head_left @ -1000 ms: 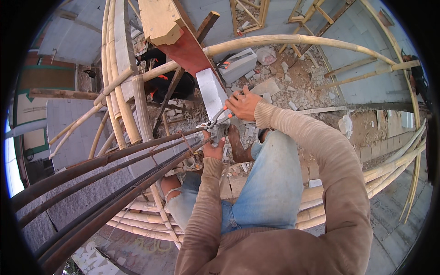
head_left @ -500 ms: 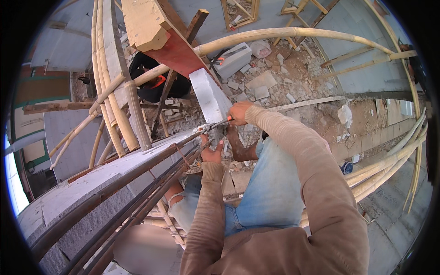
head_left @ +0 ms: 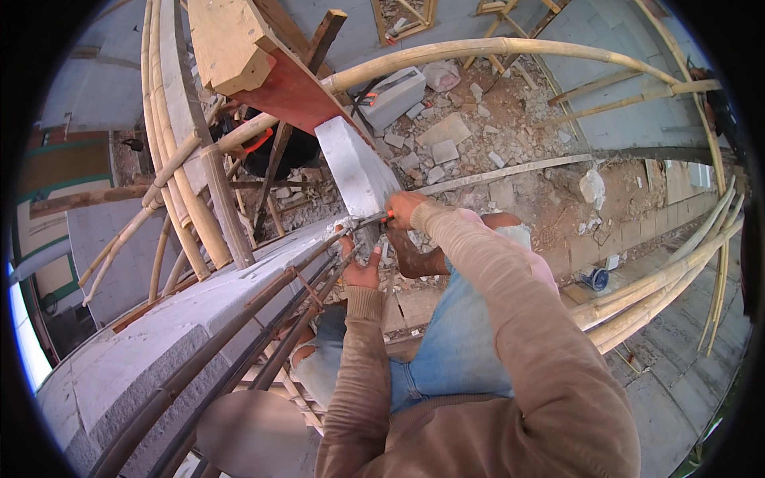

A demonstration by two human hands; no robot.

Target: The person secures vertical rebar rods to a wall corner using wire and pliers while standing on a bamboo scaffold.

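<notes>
My right hand [head_left: 406, 209] is closed round a tool with an orange handle [head_left: 388, 216]. The tool's dark metal part lies against the end of the steel rebar cage; its exact kind is hard to make out. Just below and to the left, my left hand [head_left: 363, 269] has its fingers hooked at the rebar [head_left: 299, 267] near that end, with the thumb raised. The long rusty bars, joined by thin cross ties, slope from the lower left up to both hands. Behind the hands, a pale block [head_left: 355, 163] stands under a red-faced wooden form board [head_left: 299, 95].
A wall of light blocks [head_left: 171, 334] runs beside the bars. Bamboo poles [head_left: 478, 49] cross ahead, and more [head_left: 649, 291] lie at right. Below is rubble [head_left: 446, 151] with a grey-white box [head_left: 396, 97]. Another person [head_left: 287, 151] in dark clothes is beneath the scaffold.
The view has shifted slightly, moving the scene a little leftward. My right hand has drawn the tool in close to the bar end. My left hand stays by the rebar.
</notes>
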